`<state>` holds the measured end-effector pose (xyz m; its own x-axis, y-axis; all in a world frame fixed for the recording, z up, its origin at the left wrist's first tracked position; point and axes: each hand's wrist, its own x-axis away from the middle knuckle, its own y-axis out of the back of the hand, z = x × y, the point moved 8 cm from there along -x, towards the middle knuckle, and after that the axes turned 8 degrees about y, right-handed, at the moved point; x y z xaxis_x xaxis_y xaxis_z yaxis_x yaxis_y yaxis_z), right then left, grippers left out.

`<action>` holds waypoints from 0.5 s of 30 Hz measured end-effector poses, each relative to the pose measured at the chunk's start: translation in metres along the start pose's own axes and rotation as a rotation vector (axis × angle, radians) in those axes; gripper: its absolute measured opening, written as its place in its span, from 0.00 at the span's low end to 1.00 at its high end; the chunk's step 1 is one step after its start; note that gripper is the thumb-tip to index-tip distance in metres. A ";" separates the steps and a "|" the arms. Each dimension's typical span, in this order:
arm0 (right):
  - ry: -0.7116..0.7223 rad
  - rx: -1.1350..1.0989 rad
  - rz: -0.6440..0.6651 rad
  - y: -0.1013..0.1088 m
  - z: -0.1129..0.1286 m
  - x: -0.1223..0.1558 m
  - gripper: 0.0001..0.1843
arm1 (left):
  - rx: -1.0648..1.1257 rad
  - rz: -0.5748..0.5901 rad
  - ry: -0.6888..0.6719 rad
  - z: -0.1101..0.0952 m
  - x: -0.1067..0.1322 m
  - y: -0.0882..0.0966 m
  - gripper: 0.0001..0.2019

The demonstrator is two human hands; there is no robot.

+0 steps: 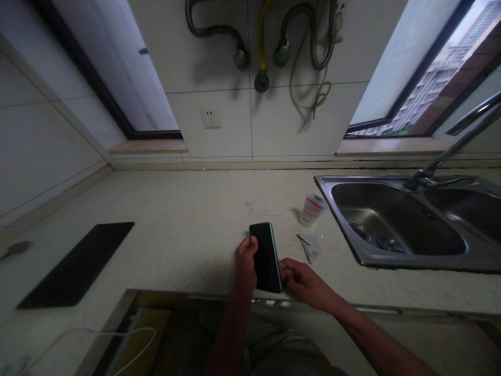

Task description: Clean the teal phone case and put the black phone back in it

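A dark smartphone [266, 256] with a blank screen is held over the front edge of the pale countertop [188, 219]. My left hand [246, 262] is closed round its left side, thumb on the screen edge. My right hand [301, 282] is curled against the phone's lower right corner and grips it there. Just to the right lie a small folded white paper piece [310, 246] and a small clear plastic cup [313, 209] with a red marking.
A steel double sink [399, 224] with a tap [450, 154] fills the right side. A black flat mat [78, 263] lies at the left, and a white cable [97, 334] trails at the lower left. Hoses and a wall socket [210, 117] are on the tiled wall behind.
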<state>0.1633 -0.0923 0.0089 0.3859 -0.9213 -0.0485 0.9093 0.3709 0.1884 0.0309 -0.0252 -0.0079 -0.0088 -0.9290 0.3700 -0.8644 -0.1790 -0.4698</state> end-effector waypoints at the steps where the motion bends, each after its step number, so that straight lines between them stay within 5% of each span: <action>1: -0.007 -0.070 0.026 -0.003 0.000 0.001 0.09 | -0.005 -0.022 -0.031 -0.002 -0.001 0.002 0.25; 4: -0.023 -0.150 0.051 -0.008 -0.001 0.003 0.18 | -0.040 -0.058 -0.088 -0.005 -0.004 0.008 0.24; 15: -0.059 0.147 -0.086 -0.003 -0.009 -0.007 0.17 | -0.059 -0.093 -0.122 -0.006 0.000 0.009 0.25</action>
<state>0.1588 -0.0859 0.0001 0.2935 -0.9559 -0.0138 0.9044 0.2729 0.3280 0.0207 -0.0252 -0.0075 0.1307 -0.9424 0.3078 -0.8865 -0.2501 -0.3892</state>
